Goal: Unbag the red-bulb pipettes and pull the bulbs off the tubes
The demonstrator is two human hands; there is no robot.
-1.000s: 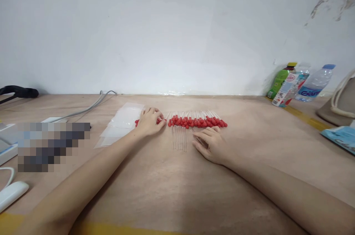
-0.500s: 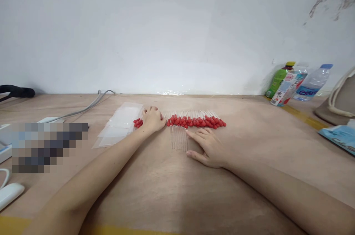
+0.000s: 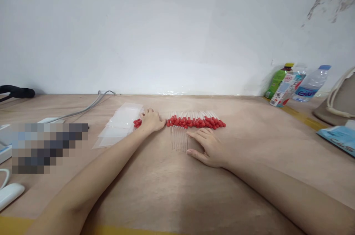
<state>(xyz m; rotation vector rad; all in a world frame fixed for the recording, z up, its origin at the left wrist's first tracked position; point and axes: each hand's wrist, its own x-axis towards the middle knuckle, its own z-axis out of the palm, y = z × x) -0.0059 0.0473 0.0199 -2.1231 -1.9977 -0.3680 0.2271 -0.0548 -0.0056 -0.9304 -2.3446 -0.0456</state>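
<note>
On the table, my left hand (image 3: 150, 121) rests with its thumb spread to the right, at the left end of a row of red bulb-shaped ends (image 3: 191, 121) on thin, pale stems. Several more red bulb-shaped pieces (image 3: 137, 122) lie just left of that hand, partly covered by it. My right hand (image 3: 209, 146) lies low on the table with fingers stretched out and thumb apart. Its fingertips are at the right edge of a row of slender, clear sticks (image 3: 179, 139), which lie side by side below the red ends. Neither hand visibly holds anything.
Flat translucent bags (image 3: 119, 122) overlap left of my left hand. Bottles (image 3: 310, 83) and a carton (image 3: 285, 89) stand at the back right, near a blue packet (image 3: 340, 137) and a grey-brown bag (image 3: 337, 98). A grey cable (image 3: 85, 108) runs across the left side.
My left hand has shifted slightly left, and its thumb has spread further from its fingers. My right hand stays almost still beside the clear sticks.
</note>
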